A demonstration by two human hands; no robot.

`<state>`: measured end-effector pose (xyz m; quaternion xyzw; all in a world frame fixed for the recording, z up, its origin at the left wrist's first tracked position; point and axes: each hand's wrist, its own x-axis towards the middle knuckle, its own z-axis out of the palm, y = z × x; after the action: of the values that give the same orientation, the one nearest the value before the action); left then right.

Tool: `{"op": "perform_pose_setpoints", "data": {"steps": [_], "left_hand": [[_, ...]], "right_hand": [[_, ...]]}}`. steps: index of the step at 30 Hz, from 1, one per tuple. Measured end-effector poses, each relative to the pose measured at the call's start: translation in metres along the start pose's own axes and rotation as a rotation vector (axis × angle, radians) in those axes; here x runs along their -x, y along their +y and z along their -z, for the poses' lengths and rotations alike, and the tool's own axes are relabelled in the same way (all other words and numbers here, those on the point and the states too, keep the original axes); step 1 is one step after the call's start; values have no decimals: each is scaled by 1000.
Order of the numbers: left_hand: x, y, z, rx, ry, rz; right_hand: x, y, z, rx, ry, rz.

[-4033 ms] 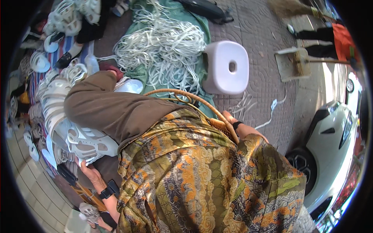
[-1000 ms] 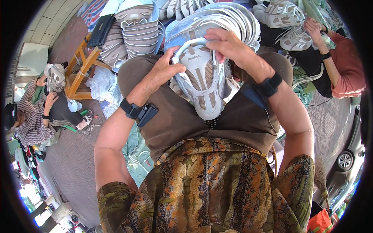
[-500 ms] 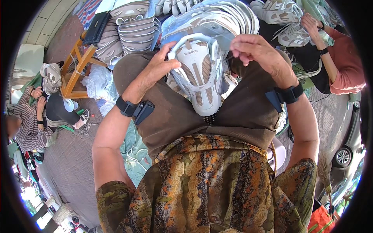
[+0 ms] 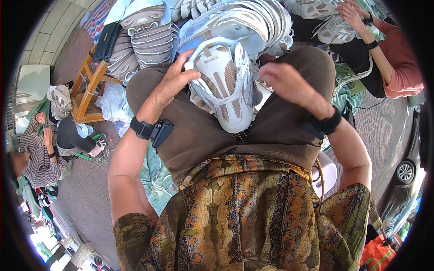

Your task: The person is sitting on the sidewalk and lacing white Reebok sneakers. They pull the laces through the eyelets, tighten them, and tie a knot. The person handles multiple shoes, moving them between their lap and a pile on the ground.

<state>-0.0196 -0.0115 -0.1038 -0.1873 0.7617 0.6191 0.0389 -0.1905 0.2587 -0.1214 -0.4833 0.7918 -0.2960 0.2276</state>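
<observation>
A white and taupe sneaker upper [image 4: 214,66] rests between my thighs, its toe toward me and its pale blue lined collar away from me. My left hand [image 4: 171,83] grips the left edge of the collar, thumb over the rim and fingers behind. To the right of the upper, my right hand [image 4: 289,85] hovers with curled fingers pressed together, slightly blurred; whatever they pinch is too small to make out. Part of another white piece shows beneath the upper.
Beyond my knees lie stacked sneaker uppers [image 4: 151,41] and a fanned row [image 4: 275,22]. At left are a wooden stool [image 4: 86,97] with a dark purse [image 4: 108,40] and a plastic bag [image 4: 113,99]. Co-workers handle shoes at left and right; a car [image 4: 402,176] stands far right.
My right hand has moved down and left, closer to the upper's right side, and its fingers have curled in. My left hand keeps its grip on the collar. The view has shifted slightly.
</observation>
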Motion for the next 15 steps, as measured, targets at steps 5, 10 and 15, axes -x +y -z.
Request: {"op": "perform_pose_setpoints", "data": {"steps": [5, 10, 15], "left_hand": [[-1, 3, 2, -19, -5, 11], [-7, 0, 6, -19, -23, 22], [-11, 6, 12, 0, -54, 28]], "right_hand": [[-13, 20, -46, -104, -136, -336], [-51, 38, -67, -324, -105, -562], [-82, 84, -89, -156, -31, -309]]}}
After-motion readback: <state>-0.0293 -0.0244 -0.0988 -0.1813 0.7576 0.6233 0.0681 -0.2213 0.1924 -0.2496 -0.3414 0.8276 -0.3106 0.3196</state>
